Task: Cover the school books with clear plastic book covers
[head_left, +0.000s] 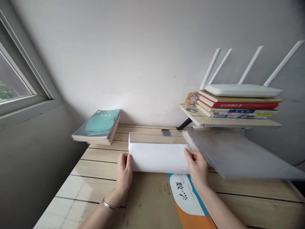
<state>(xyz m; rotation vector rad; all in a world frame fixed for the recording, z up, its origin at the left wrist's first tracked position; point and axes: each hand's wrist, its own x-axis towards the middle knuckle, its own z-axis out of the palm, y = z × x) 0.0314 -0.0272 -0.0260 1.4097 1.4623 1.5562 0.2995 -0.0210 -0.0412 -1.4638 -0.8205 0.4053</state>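
Note:
A white sheet of paper [158,156] curls up from the wooden desk [100,168], folded over itself above a book with an orange, blue and white cover [188,198]. My left hand [124,173] grips the sheet's left edge, fingers closed on it, a silver bracelet on the wrist. My right hand [196,165] pinches the sheet's right edge. A brown paper sheet [147,200] lies flat under the book, between my forearms.
A stack of books topped by a teal one [98,125] sits at the desk's back left. A translucent plastic folder [238,156] lies at the right. A wall shelf [214,121] holds books and a white router [240,90]. A window [14,82] is at the left.

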